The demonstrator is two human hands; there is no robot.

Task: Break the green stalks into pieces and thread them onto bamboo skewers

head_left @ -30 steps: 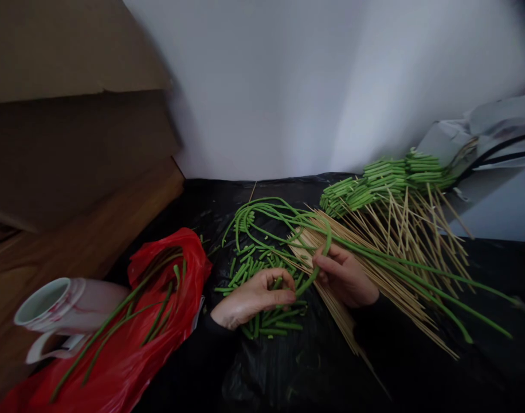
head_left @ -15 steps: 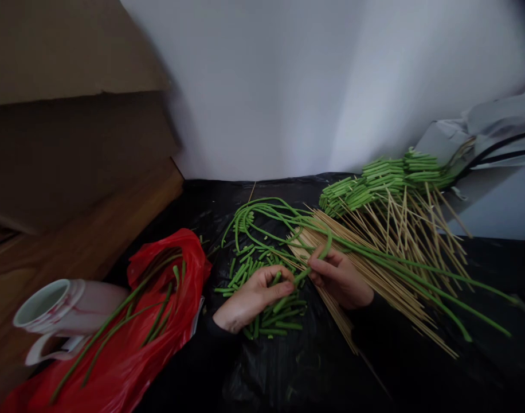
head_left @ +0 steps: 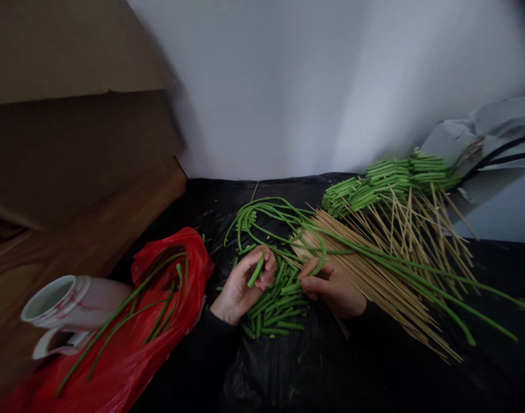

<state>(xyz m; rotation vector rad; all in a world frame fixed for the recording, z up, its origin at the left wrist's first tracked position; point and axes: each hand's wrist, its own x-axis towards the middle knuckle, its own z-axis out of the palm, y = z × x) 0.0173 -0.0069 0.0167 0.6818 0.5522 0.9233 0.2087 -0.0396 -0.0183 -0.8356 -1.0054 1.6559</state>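
Note:
A short piece of green long bean (head_left: 256,271) lies in my left hand (head_left: 239,289), its fingers curled around it. In my right hand (head_left: 337,291), thumb and fingers pinch a long bean (head_left: 322,252), whose near end points left toward the other hand. Below and between the hands spreads a heap of cut bean pieces (head_left: 273,319). More whole long beans (head_left: 387,259) loop behind my hands and stretch off to the right, across a bundle of bamboo skewers (head_left: 387,307).
At the back right are rows of bean pieces on skewers (head_left: 387,178), beside a pale bag (head_left: 498,126). On the left, a red plastic bag (head_left: 159,355) holds more long beans, next to a tilted white mug (head_left: 101,301). Black plastic sheeting (head_left: 322,367) covers the work surface.
My left hand has moved up and left, away from my right hand, with a short bean piece in it. My right hand has shifted slightly left with the long bean.

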